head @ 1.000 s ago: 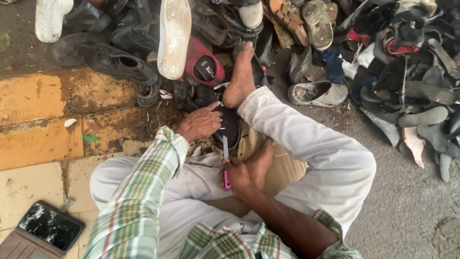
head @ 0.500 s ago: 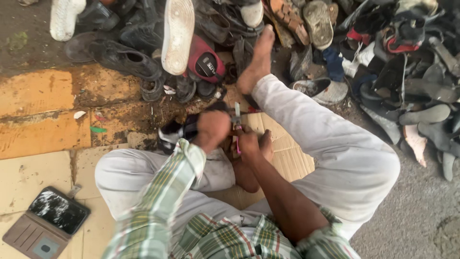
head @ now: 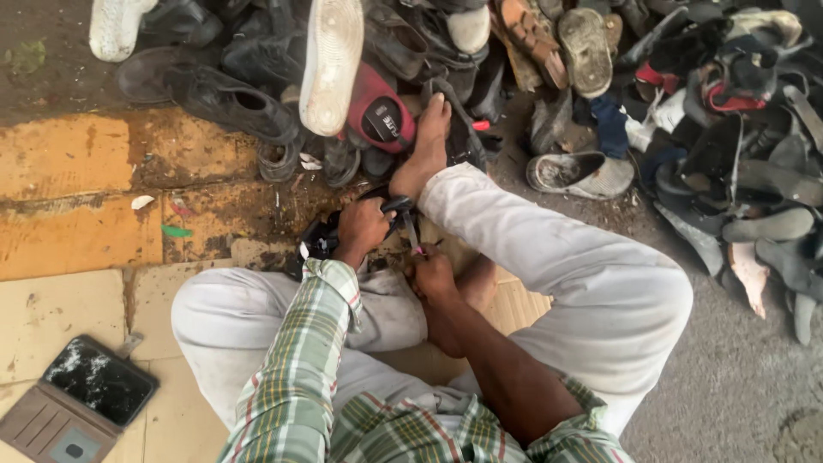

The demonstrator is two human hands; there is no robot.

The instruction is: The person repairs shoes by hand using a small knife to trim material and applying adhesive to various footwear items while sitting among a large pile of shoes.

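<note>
Mid-frame, the left hand (head: 360, 230) grips a black sandal (head: 326, 238); the right hand (head: 431, 274) pinches a pink-handled tool (head: 413, 236), apparently stitching.

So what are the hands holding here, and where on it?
The left hand grips a black sandal over its top, near the strap. The right hand holds a thin tool by its pink handle end.

I see a big pile of old shoes (head: 703, 129) ahead, a white sole (head: 330, 64) turned up, a red shoe (head: 377, 116), and a phone in a wallet case (head: 81, 403) at the lower left.
</note>
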